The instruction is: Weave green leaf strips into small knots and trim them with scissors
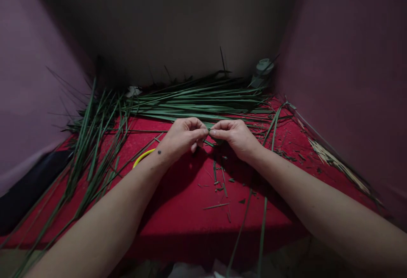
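Note:
My left hand point(190, 134) and my right hand point(231, 135) meet over the middle of the red cloth, fingertips almost touching. Both pinch a green leaf strip point(209, 143), which shows only in small parts between and below the fingers. Two long green strips point(263, 227) hang over the near edge of the cloth below my right forearm; whether they join the held piece is hidden. Small cut leaf bits point(219, 180) lie scattered beneath the hands. Beside my left wrist, a yellow curved handle point(143, 157) shows partly from behind the arm.
A thick pile of long green leaves point(197, 102) lies along the back, and another bundle point(92, 142) spreads down the left. A whitish container point(263, 72) stands at the back right. Pale thin sticks point(337, 165) lie by the right wall. Red cloth point(178, 214) covers the surface.

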The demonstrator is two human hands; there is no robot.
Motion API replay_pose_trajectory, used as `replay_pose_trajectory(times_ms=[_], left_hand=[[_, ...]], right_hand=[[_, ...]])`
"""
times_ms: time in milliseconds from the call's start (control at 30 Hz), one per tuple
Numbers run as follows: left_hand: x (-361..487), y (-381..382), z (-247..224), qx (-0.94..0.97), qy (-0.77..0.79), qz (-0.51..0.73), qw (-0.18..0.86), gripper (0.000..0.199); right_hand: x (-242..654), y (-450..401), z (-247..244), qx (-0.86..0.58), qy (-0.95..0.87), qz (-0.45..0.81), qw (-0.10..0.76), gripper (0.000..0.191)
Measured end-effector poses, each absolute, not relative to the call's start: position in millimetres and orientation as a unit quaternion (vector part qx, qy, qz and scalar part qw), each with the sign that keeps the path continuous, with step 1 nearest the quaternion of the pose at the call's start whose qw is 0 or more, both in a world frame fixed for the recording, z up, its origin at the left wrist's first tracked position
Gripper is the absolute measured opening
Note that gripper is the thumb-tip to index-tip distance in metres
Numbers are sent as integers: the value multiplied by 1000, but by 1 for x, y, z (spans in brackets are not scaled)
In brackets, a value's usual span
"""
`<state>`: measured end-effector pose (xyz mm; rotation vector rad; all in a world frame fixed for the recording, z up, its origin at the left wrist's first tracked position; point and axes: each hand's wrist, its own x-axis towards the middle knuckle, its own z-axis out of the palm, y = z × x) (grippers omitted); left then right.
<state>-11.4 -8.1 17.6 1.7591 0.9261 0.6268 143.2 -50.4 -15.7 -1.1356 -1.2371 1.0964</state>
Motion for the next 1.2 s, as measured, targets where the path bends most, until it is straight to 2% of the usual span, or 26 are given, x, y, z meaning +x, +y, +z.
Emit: replay_pose_trajectory(times_ms=[367,467,633,767,1200], left_hand=[[-9,-10,10,755,386,245,470,9],[-9,-10,11,734,390,253,494,11],[-10,-6,10,655,394,287,578,25],[-6,-11,6,640,380,235,625,28],[0,-21,6,692,406,245,544,19]], right_hand=[[144,-50,-19,-486,-531,485,497,4],[145,-49,-18,-476,-502,501,520,5],[144,-46,-22,-430,-408,539,598,12],[142,-45,-24,-420,-361,537,636,13],[139,-47,-24,-418,-347,565,621,17]])
